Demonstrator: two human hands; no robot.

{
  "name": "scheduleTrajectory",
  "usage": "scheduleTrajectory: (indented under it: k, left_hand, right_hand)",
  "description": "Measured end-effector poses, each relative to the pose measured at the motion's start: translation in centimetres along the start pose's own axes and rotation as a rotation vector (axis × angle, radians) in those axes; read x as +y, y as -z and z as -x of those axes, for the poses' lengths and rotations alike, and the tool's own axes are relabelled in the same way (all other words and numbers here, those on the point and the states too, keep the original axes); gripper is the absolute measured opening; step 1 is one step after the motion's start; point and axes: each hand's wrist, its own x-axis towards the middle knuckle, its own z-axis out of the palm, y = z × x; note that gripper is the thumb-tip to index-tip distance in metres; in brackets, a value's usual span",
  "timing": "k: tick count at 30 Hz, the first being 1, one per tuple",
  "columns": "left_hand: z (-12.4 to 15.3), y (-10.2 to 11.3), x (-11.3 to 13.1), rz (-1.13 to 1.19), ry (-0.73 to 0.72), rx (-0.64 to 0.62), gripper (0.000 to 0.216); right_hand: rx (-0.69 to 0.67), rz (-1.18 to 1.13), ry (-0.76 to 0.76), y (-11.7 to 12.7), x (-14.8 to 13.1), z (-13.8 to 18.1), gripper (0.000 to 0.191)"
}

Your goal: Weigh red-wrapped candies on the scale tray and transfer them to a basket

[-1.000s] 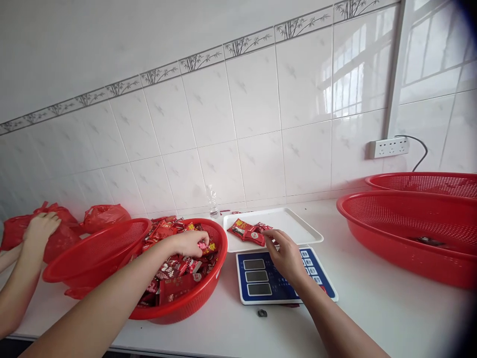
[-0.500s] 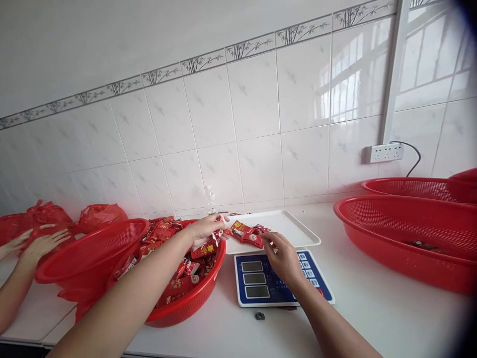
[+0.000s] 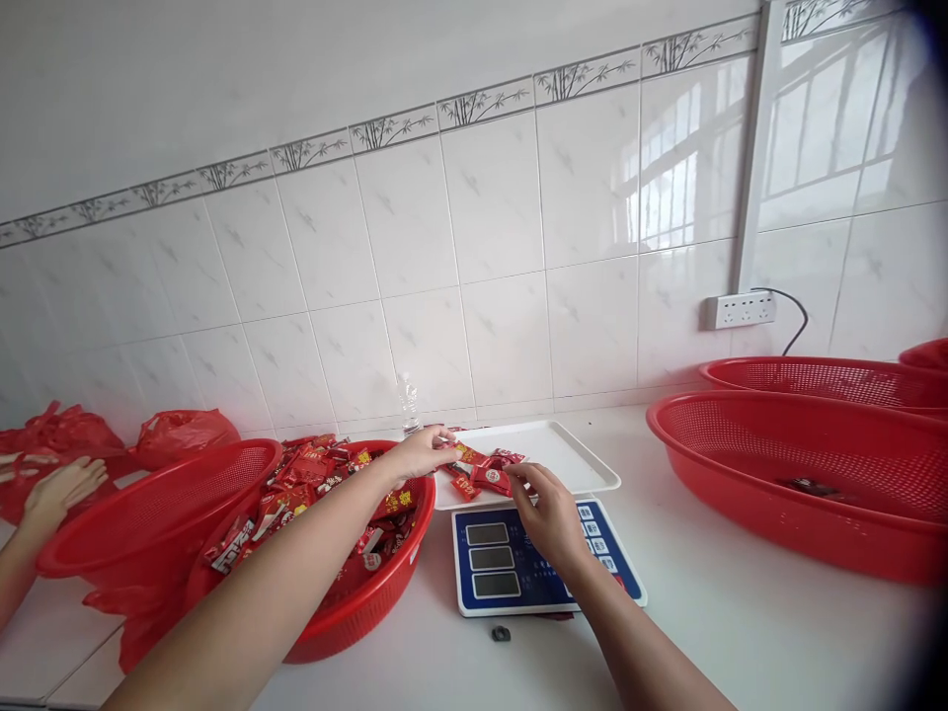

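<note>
My left hand point(image 3: 424, 452) hovers over the left edge of the white weighing tray point(image 3: 585, 464), thumb and fingers apart beside the packets. Several small red snack packets point(image 3: 490, 480) lie together on the tray's left part. My right hand point(image 3: 546, 509) reaches over the scale's keypad panel point(image 3: 493, 533), its thumb and forefinger pinched at the right edge of a packet. Under my left forearm stands a red basket point(image 3: 400, 592) heaped with more such packets; the forearm hides part of them.
An empty-looking red basket point(image 3: 159, 494) leans at the left, near red plastic bags point(image 3: 189, 434) and a co-worker's hand point(image 3: 68, 489). Large red baskets point(image 3: 800, 513) stand at the right. A small dark object point(image 3: 502, 634) lies before the scale. A clear bottle point(image 3: 408, 400) stands by the wall.
The packet in my left hand has been let go onto the tray, beside the others. My right hand stays at the packets. The view has shifted slightly.
</note>
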Motion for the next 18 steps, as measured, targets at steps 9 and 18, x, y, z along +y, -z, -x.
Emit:
scheduleTrajectory:
  k: [9, 18]
  left_hand:
    - [4.7, 3.7, -3.0, -0.981, 0.028, -0.203, 0.023]
    - [6.5, 0.4, -3.8, -0.819, 0.085, -0.636, 0.020]
  right_hand:
    - [-0.020, 0.017, 0.014, -0.2, 0.3, 0.3, 0.020]
    - [-0.030, 0.025, 0.012, -0.5, 0.3, 0.3, 0.020]
